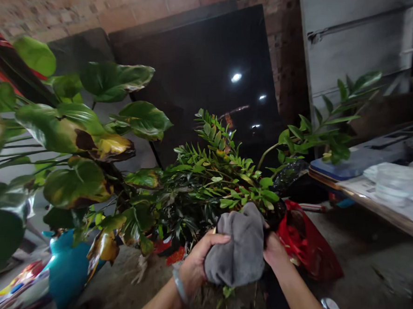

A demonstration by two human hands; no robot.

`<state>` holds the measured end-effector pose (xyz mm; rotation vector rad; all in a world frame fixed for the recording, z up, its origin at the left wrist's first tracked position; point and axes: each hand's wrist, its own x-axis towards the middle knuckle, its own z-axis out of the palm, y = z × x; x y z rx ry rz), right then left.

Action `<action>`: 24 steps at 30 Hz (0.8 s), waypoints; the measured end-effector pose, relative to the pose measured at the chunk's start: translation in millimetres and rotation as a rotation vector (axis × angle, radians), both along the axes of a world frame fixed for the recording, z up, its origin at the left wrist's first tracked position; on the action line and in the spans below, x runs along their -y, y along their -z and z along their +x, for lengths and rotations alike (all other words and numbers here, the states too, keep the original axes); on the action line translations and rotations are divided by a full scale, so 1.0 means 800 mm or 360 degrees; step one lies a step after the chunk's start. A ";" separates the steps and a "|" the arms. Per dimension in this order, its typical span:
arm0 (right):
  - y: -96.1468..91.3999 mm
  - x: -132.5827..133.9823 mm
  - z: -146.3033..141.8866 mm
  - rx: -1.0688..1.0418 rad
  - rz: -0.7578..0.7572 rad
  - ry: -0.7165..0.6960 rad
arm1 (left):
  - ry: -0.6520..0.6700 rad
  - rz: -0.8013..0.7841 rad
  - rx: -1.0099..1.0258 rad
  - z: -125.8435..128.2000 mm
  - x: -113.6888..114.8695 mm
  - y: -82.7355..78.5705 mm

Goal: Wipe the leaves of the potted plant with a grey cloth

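Observation:
A bunched grey cloth [235,250] hangs between my two hands, low in the middle of the view. My left hand [203,255] grips its left side, thumb laid across the front. On the opposite side my right hand [274,249] holds the edge, its fingers mostly hidden behind the fabric. Just beyond the cloth grows a leafy green potted plant [211,173], whose lower stems are partly covered by the cloth. A red plastic bag [308,246] sits right beside my right hand.
A large-leaved plant [75,130] with browning, yellowed leaves fills the left side, above a teal container [66,265]. At right, a table [378,209] carries white plastic items [400,182]. Dark panels [195,80] lean on a brick wall [131,10] behind.

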<state>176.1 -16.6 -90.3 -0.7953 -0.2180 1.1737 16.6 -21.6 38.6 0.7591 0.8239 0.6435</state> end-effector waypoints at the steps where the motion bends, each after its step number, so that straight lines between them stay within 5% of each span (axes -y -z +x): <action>1: -0.003 0.002 0.001 -0.0030 -0.0028 -0.0003 | -0.0043 0.0081 0.0027 -0.013 0.004 -0.004; 4: -0.010 0.006 0.000 -0.0105 -0.0114 -0.0019 | -0.0321 0.0424 0.0158 -0.036 -0.001 -0.032; 7: -0.011 0.008 -0.006 -0.0129 -0.0162 -0.0020 | -0.0591 0.0553 0.0270 -0.022 -0.017 -0.050; 12: -0.002 0.012 -0.012 -0.0109 -0.0164 0.0045 | -0.0119 -0.0108 -0.0083 0.011 -0.007 0.002; 15: 0.000 0.015 -0.010 -0.0094 -0.0120 0.0079 | 0.0071 -0.0116 -0.0046 -0.009 0.015 0.025; 19: -0.006 0.014 -0.007 -0.0104 -0.0147 0.0074 | -0.0058 0.0145 0.0190 -0.030 0.005 -0.015; 22: -0.013 0.012 -0.009 -0.0122 -0.0192 0.0018 | -0.0292 0.0240 0.0335 -0.012 -0.027 -0.052; 24: -0.015 0.011 -0.012 -0.0126 -0.0198 -0.0011 | -0.0350 0.0164 0.0299 0.007 -0.043 -0.053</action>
